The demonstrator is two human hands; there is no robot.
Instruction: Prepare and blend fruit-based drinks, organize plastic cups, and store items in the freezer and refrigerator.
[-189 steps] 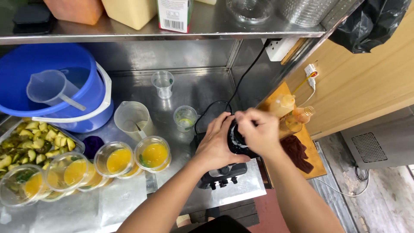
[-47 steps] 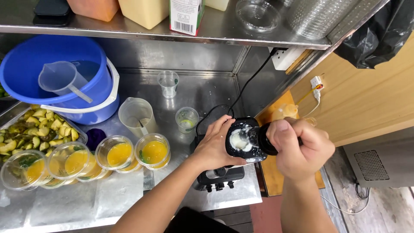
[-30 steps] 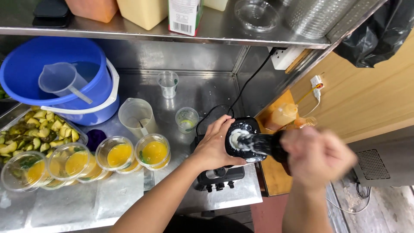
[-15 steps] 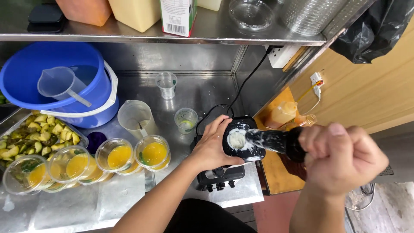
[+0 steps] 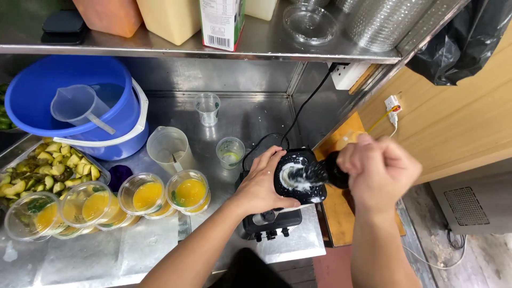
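blender jar (image 5: 298,176) sitting on its base at counter's 4 o'clock | my left hand (image 5: 260,184) wrapping jar's 9 o'clock side, steadying | my right hand (image 5: 377,169) fisting black tamper (image 5: 320,174), tip in white mix; best keeping it centred, pushing gently

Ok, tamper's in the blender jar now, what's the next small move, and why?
Probably press the black tamper straight down. Its tip is in the white mix, which coats the blender jar rim. The left hand braces the jar and the right hand grips the handle.
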